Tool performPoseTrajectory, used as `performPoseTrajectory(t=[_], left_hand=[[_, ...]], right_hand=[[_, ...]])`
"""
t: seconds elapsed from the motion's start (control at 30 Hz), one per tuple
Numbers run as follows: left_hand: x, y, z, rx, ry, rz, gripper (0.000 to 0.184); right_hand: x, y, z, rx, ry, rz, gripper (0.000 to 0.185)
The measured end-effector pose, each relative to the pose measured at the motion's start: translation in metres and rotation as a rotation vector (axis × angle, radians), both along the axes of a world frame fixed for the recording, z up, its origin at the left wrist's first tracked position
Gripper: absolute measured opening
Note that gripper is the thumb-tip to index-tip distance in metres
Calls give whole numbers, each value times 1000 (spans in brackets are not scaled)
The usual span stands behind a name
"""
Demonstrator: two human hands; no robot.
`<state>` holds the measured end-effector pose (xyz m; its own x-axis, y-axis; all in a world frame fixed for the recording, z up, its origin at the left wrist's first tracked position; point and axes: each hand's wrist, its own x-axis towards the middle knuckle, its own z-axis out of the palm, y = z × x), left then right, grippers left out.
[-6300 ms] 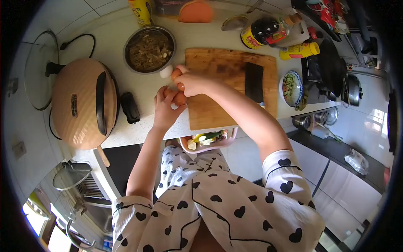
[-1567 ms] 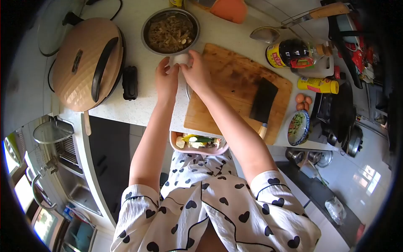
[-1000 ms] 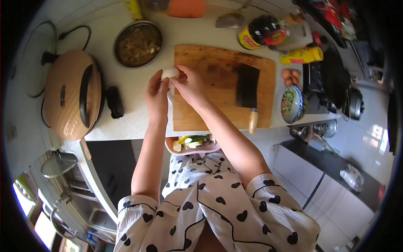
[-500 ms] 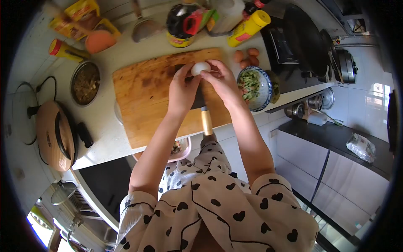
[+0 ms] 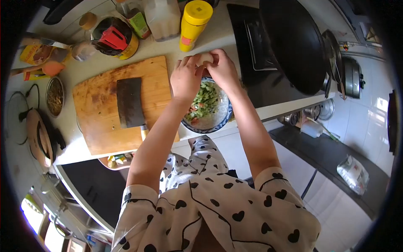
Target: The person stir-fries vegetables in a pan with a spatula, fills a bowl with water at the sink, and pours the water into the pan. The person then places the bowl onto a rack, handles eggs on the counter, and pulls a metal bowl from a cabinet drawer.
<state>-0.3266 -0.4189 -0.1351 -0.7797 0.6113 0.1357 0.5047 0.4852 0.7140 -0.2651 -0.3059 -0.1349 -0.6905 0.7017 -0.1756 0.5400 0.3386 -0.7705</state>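
Observation:
A pale egg (image 5: pixel 205 59) is held between the fingertips of both hands. My left hand (image 5: pixel 185 79) grips its left side and my right hand (image 5: pixel 223 70) its right side, fingers curled round the shell. Both are over the far rim of a blue-and-white bowl (image 5: pixel 229 114). Inside the bowl lie chopped green vegetables (image 5: pixel 206 97) with some pinkish-red bits. Left of the hands, a cleaver (image 5: pixel 130 103) rests flat on the wooden cutting board (image 5: pixel 94 126); my left forearm covers part of its handle. Whether the shell is cracked, I cannot tell.
A yellow bottle (image 5: pixel 194 26) stands just beyond the hands, with a dark red-handled bottle (image 5: pixel 115 38) farther left. The large black wok (image 5: pixel 296 46) sits on the stove at right. A bowl of brownish food (image 5: pixel 55 96) is left of the board.
Both hands have carried the egg from above the cutting board to over the bowl, as my view shifted right. The brown eggs seen behind the bowl are now hidden.

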Motion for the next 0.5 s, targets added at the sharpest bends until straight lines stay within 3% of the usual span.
performPoseTrajectory(t=[0.27, 0.5], left_hand=[[1, 12, -10, -132, 141, 71, 24], [3, 12, -14, -203, 153, 96, 23]], right_hand=[[-5, 1, 0, 371, -38, 184, 31], [-2, -2, -9, 422, -55, 243, 26]])
